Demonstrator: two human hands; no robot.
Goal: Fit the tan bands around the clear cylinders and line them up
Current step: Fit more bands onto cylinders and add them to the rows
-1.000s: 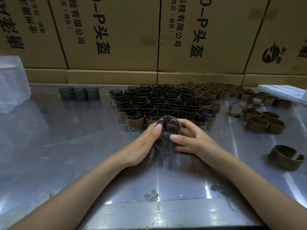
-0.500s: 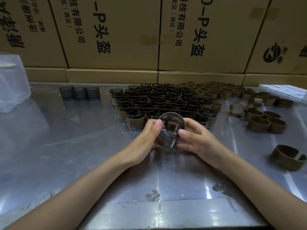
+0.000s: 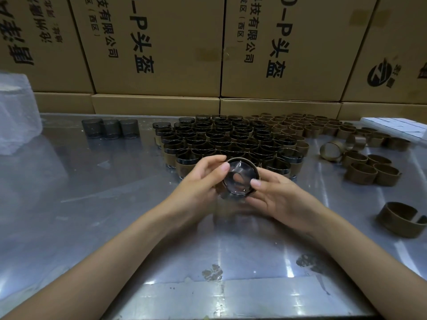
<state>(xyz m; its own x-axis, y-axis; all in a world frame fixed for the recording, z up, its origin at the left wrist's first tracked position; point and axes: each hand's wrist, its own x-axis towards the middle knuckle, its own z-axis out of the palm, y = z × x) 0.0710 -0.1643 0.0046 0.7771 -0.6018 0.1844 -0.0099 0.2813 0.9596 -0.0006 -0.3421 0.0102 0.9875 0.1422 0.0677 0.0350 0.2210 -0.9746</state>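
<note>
Far left: lying against the table (image 3: pixel 69 204) edge, a clear bag (image 3: pixel 16 114); just right of it, standing in a short row, three bare cylinders (image 3: pixel 111 128). Centre, far: standing packed in rows, banded cylinders (image 3: pixel 226 139). Centre, near: gripping a clear cylinder (image 3: pixel 239 180) from the left, left hand (image 3: pixel 198 188), thumb laid on the open rim and fingers curled round the wall. Wrapping the far part of that cylinder, a tan band (image 3: pixel 250 162); how far down it is seated cannot be told. Gripping from the right, right hand (image 3: pixel 279 199), thumb pressing the near rim, fingers cupping below. Cylinder tilting, mouth facing the camera, held just above the table and just near of the packed rows. Right: lying loose, empty bands (image 3: pixel 369 169); near right edge, one split band (image 3: pixel 402 219) standing apart.

Doing the step well, as judged: pushing the band evenly with both thumbs, keeping it square to the cylinder, avoiding squeezing the thin wall, bringing the band's edge level all round before setting down beside the front row.
</note>
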